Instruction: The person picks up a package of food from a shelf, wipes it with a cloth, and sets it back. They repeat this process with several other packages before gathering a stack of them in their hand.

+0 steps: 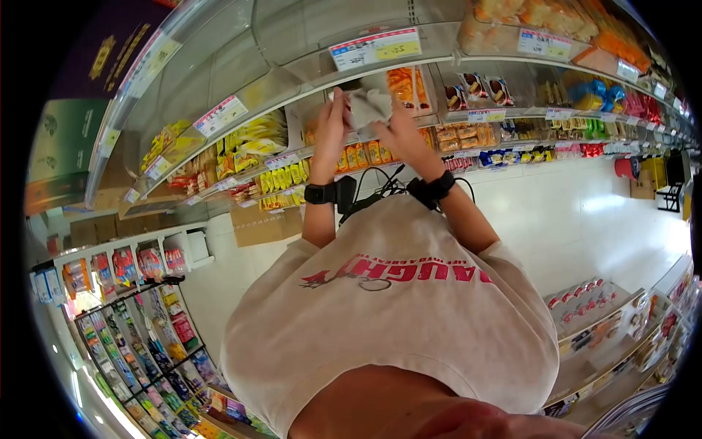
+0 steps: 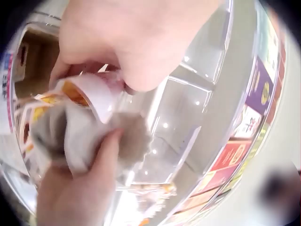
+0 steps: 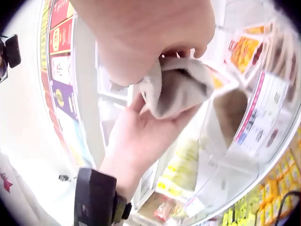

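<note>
Both hands are close together in front of the shelf. My right hand [image 1: 406,134] grips a crumpled grey cloth [image 3: 181,92], its thumb pressed on the fabric in the left wrist view. My left hand [image 2: 131,37] pinches a white, curved piece with a glossy plastic look [image 2: 91,92]; its exact kind I cannot tell. The cloth [image 2: 82,136] lies against this piece. In the right wrist view the left hand [image 3: 143,134] is below the cloth with its palm turned up, and the white piece is mostly hidden there.
Clear plastic shelf bins [image 2: 176,106] surround the hands. Price labels [image 1: 376,49] line the shelf edge. Yellow snack packs [image 1: 252,143] and orange packs [image 1: 373,153] fill the lower tiers. An open cardboard box [image 1: 267,223] stands on the floor beneath.
</note>
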A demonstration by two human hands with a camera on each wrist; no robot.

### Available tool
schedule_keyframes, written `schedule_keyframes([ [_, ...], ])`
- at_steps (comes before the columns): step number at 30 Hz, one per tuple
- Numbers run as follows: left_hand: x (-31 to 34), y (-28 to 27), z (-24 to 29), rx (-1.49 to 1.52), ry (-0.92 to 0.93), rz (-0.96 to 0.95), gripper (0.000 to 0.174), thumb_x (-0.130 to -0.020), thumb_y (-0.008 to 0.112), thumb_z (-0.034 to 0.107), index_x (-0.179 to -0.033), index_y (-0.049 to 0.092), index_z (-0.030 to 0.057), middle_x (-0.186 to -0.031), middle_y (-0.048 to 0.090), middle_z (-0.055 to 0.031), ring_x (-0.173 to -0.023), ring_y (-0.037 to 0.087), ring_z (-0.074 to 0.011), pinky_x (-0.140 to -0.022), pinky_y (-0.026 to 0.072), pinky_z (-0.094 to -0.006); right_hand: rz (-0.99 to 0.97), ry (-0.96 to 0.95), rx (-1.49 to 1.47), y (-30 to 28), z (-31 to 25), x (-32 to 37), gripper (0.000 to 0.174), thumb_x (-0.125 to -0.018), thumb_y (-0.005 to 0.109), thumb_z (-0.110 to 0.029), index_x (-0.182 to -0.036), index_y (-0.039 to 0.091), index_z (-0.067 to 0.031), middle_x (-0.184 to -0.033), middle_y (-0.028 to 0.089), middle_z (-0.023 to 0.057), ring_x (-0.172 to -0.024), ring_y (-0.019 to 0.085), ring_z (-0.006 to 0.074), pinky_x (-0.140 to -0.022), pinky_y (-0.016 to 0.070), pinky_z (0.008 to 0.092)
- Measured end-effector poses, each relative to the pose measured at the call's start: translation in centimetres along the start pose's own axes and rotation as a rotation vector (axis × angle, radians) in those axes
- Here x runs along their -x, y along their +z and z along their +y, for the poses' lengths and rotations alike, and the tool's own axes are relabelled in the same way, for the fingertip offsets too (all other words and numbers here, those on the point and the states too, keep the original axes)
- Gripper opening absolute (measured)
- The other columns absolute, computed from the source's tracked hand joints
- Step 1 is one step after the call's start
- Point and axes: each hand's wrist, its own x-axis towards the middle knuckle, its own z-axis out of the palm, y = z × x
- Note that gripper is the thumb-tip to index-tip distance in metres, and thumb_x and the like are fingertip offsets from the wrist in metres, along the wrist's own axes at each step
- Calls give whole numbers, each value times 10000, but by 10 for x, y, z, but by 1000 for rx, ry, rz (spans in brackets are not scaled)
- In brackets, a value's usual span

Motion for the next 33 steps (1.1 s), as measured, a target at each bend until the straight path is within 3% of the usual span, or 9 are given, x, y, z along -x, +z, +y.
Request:
schedule_keyframes([
  [3, 36, 25, 15, 565, -50, 105, 494, -1005, 494, 553, -1214, 584, 115, -1022, 653, -25, -906, 644, -143, -762, 534, -311, -11, -183, 58, 33, -39, -4, 485, -933, 577, -236, -1373, 529, -37, -1463, 472, 184, -1400, 385, 375, -1170, 264, 489],
  [7, 64, -9, 16, 638, -42, -32, 521, -992, 497, 579, -1270, 566, 144, -1130, 639, -16, -997, 629, -129, -844, 531, -336, -75, -242, 170, 53, -56, -3, 406, -968, 529, -281, -1300, 613, -64, -1462, 504, 119, -1422, 383, 318, -1202, 162, 548],
  [11, 79, -8, 12, 372, 73, 144, 368, -974, 611, 479, -1097, 625, 132, -877, 623, 35, -791, 587, -63, -638, 463, -239, 49, -266, 485, 63, -39, -5, 354, -936, 592, -193, -1226, 629, 6, -1428, 533, 127, -1403, 410, 323, -1187, 219, 544],
  [15, 98, -18, -4, 23, 230, 183, 264, -933, 712, 216, -1101, 645, 23, -918, 660, 9, -799, 582, -50, -690, 479, -226, 107, -125, 515, 71, -15, 9, 326, -911, 629, -126, -1198, 635, 29, -1336, 565, 219, -1351, 452, 375, -1134, 324, 538],
  [16, 102, -25, -4, -88, 252, 218, 261, -912, 724, 133, -1106, 637, -17, -963, 678, -24, -835, 597, -56, -719, 490, -229, 171, -111, 448, 68, -14, 10, 310, -964, 591, -176, -1157, 635, 63, -1245, 606, 243, -1227, 546, 392, -1012, 453, 465],
  [20, 118, -47, 0, -57, 236, 201, 247, -927, 704, 117, -1123, 639, -18, -955, 681, -33, -840, 599, -55, -703, 484, -215, -71, 800, 281, 35, -19, 18, 355, -1040, 504, -257, -1183, 607, 52, -1093, 658, 210, -937, 644, 347, -814, 513, 341],
  [25, 126, -54, 6, 13, 170, 147, 296, -926, 708, 123, -1169, 622, -21, -980, 668, -26, -879, 612, -81, -760, 505, -234, 50, 391, -169, 29, -33, 64, 294, -1017, 587, -226, -1225, 600, -19, -1104, 650, 33, -999, 636, 149, -858, 515, 293],
  [27, 128, -51, 12, 11, 176, 88, 330, -921, 714, 127, -1197, 607, -20, -998, 668, -38, -903, 614, -90, -785, 512, -242, 227, 860, -1169, 40, -62, 58, 255, -1006, 607, -186, -1216, 610, -41, -1107, 643, 19, -994, 630, 132, -867, 510, 277],
  [33, 118, -49, 2, -211, 326, 304, 463, -903, 729, 122, -1302, 534, -9, -1120, 654, -109, -973, 625, -114, -817, 523, -254, 329, 655, -726, 29, -53, 68, 282, -982, 656, -206, -1215, 585, -65, -1106, 653, 15, -963, 638, 114, -782, 529, 286],
])
